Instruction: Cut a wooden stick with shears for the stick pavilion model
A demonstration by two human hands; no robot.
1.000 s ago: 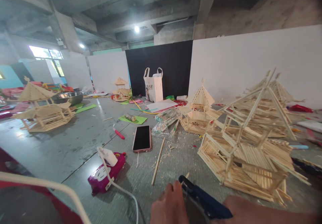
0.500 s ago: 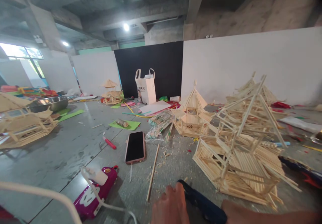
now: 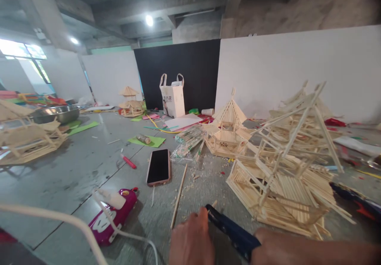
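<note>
My left hand point(image 3: 192, 241) sits at the bottom edge with its back to the camera and its fingers curled; what is in it is hidden. Right beside it lies a dark blue tool point(image 3: 230, 229), angled up to the left. Its rear end goes into my right hand point(image 3: 264, 247), which grips it. A short stick tip point(image 3: 214, 204) shows just above the tool's nose. A large model building of wooden sticks point(image 3: 285, 177) stands on the grey floor just right of the hands.
A phone point(image 3: 158, 167), a long stick point(image 3: 178, 195), a magenta device point(image 3: 113, 215) with a white cable point(image 3: 59, 219), a red pen point(image 3: 128, 161), more stick models point(image 3: 228, 132) point(image 3: 26, 136), a white bag point(image 3: 172, 98) and a steel bowl point(image 3: 53, 114) lie around.
The view has swung slightly to the right and dipped. Both hands stay at the bottom edge with the blue tool, now a little further into view.
</note>
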